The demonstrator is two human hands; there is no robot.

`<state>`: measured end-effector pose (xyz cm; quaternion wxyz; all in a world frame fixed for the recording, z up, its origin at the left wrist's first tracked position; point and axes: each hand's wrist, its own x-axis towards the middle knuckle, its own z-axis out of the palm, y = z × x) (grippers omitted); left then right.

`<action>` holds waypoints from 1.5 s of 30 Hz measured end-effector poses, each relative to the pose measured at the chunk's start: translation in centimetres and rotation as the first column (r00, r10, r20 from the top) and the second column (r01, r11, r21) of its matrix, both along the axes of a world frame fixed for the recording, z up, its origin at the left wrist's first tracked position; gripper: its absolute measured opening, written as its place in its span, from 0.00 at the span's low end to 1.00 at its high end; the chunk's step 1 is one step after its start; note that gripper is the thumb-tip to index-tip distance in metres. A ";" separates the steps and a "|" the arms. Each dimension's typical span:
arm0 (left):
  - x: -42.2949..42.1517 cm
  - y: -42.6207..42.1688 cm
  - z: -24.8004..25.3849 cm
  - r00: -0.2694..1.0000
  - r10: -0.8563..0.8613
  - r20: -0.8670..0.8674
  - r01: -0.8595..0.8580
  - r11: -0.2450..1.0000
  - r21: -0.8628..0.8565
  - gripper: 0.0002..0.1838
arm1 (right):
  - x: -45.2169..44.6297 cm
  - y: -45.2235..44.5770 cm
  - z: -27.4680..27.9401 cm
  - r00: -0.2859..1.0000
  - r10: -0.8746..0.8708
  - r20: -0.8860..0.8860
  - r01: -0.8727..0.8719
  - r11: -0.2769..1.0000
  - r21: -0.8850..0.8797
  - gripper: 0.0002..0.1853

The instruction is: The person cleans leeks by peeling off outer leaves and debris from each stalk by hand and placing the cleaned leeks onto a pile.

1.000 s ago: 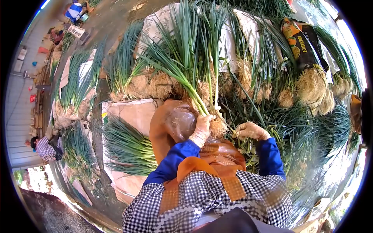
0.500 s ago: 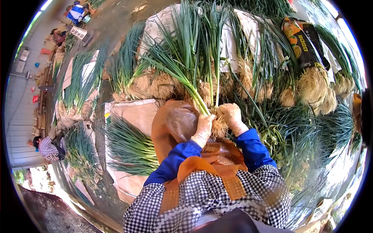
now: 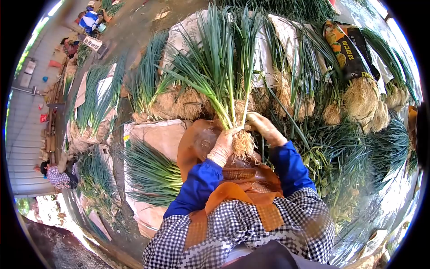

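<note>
A bunch of green onions (image 3: 220,105) stands with its leaves pointing away from me and its pale roots (image 3: 244,145) toward my lap. My left hand (image 3: 225,142) is closed around the stalks just above those roots. On the right side, my right hand (image 3: 263,127) has its fingers bent against a separate stalk (image 3: 245,107) of the bunch; what lies between the fingertips is hidden. Both hands seem to wear thin pale gloves. Below them, an orange-brown apron (image 3: 233,178) covers my lap.
Bundled green onions (image 3: 186,101) lie in a row ahead, some on white sacks (image 3: 181,42). A trimmed pile (image 3: 154,172) rests on a pale sack to my left. Loose greens (image 3: 345,157) cover the ground at right. A person (image 3: 58,176) sits at far left.
My left hand has moved slightly left and down with the bunch, and the roots now show more fully. My right hand has shifted up, its fist loosening into bent fingers.
</note>
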<state>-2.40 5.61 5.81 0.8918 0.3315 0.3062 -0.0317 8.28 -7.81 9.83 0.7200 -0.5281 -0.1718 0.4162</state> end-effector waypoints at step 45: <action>1.4 -6.2 -5.2 0.949 0.316 0.019 -0.314 0.929 0.198 0.11 | 2.2 -8.5 -12.0 0.171 0.834 0.525 0.402 0.427 -0.810 0.11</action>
